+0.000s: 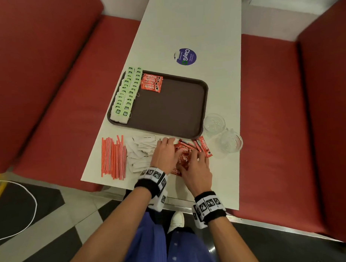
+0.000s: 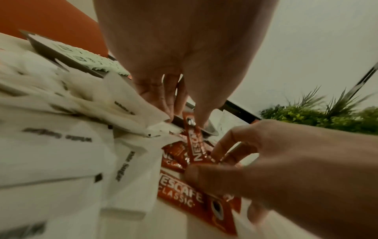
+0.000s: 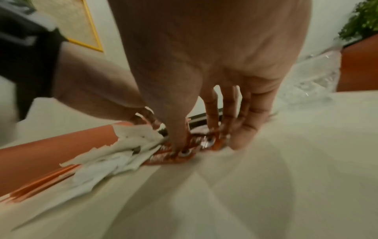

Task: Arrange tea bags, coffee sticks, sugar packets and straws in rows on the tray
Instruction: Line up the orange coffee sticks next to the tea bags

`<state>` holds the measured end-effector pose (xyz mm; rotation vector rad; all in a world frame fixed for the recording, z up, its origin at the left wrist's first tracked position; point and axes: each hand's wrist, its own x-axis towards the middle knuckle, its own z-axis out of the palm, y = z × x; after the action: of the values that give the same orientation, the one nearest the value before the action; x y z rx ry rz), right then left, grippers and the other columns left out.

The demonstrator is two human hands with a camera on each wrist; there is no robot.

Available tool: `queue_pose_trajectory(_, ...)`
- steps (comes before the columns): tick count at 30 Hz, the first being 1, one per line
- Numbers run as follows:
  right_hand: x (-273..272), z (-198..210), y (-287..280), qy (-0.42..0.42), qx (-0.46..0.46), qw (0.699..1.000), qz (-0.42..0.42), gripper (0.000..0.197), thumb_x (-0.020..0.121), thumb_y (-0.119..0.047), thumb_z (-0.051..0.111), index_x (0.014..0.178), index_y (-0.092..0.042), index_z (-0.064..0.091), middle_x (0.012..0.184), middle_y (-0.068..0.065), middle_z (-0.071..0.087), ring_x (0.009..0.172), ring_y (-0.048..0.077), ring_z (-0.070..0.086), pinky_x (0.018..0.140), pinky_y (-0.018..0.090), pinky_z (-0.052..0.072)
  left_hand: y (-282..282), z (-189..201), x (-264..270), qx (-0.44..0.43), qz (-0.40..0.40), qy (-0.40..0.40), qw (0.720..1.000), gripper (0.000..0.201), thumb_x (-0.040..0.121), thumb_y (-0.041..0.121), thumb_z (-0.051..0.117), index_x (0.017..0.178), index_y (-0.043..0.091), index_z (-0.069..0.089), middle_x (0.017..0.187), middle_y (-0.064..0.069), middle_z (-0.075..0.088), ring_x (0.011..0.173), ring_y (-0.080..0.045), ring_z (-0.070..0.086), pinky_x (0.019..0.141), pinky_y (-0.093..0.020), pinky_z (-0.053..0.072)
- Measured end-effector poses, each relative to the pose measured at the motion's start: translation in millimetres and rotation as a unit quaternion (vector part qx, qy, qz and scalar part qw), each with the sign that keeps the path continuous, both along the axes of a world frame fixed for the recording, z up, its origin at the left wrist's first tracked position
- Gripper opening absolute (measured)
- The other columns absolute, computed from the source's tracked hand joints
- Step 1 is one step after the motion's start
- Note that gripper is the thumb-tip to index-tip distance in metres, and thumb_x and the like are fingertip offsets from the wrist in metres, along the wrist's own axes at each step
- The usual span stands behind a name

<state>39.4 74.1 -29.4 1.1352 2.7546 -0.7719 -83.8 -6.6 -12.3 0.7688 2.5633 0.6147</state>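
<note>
A brown tray (image 1: 173, 115) lies on the white table. Two rows of green tea bags (image 1: 125, 95) fill its left side, and a short row of red coffee sticks (image 1: 151, 82) sits beside them at the far end. In front of the tray lie red-striped straws (image 1: 113, 158), white sugar packets (image 1: 141, 151) and a loose pile of coffee sticks (image 1: 184, 157). Both hands are on that pile. My left hand (image 2: 186, 118) pinches the far end of a stick (image 2: 194, 143). My right hand (image 3: 204, 142) grips the near ends between thumb and fingers.
Two clear glass cups (image 1: 214, 122) (image 1: 230, 142) stand right of the tray's near corner, close to the loose sticks. A round purple sticker (image 1: 185, 56) marks the table beyond the tray. Red bench seats (image 1: 59, 105) flank the table on both sides.
</note>
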Motion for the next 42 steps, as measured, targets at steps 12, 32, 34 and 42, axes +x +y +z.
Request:
queue_pose_trajectory(12, 19, -7, 33, 0.195, -0.198, 0.953, -0.122, 0.014, 0.096, -0.020, 0.084, 0.109, -0.024, 0.086, 0.095, -0.016, 0.079, 0.092, 0.004, 0.075, 0.097, 0.039, 0.062, 13, 7, -28, 0.091, 0.057, -0.079, 0.991, 0.012, 0.087, 0.021, 0.088, 0.083, 0.027, 0.079, 0.078, 0.013, 0.074, 0.082, -0.006, 0.071, 0.083, -0.033, 0.059)
queue_pose_trajectory(32, -73, 115, 56, 0.352, -0.363, 0.854, -0.126, 0.023, 0.092, -0.021, 0.088, 0.115, -0.018, 0.087, 0.099, -0.003, 0.085, 0.096, 0.018, 0.082, 0.089, 0.046, 0.068, -19, 94, -48, 0.449, 0.173, -0.298, 0.824, 0.035, 0.110, 0.032, 0.058, 0.118, 0.003, 0.076, 0.114, -0.009, 0.081, 0.117, -0.020, 0.075, 0.102, -0.029, 0.059)
queue_pose_trajectory(34, -91, 115, 57, 0.345, -0.350, 0.864, -0.105, 0.022, 0.091, -0.022, 0.089, 0.113, -0.019, 0.087, 0.098, -0.005, 0.085, 0.094, 0.016, 0.082, 0.091, 0.044, 0.067, -16, 94, -61, 0.474, 0.203, -0.305, 0.801, 0.040, 0.110, 0.033, 0.057, 0.118, -0.001, 0.076, 0.115, -0.012, 0.080, 0.118, -0.021, 0.075, 0.104, -0.029, 0.058)
queue_pose_trajectory(42, -158, 105, 59, 0.282, -0.337, 0.898, -0.025, 0.022, 0.087, -0.023, 0.093, 0.101, -0.017, 0.078, 0.088, 0.000, 0.083, 0.079, 0.017, 0.082, 0.075, 0.030, 0.067, -17, 71, -125, 0.487, 0.287, -0.271, 0.779, 0.021, 0.101, 0.023, 0.073, 0.105, 0.004, 0.080, 0.099, -0.010, 0.082, 0.101, -0.020, 0.079, 0.089, -0.026, 0.062)
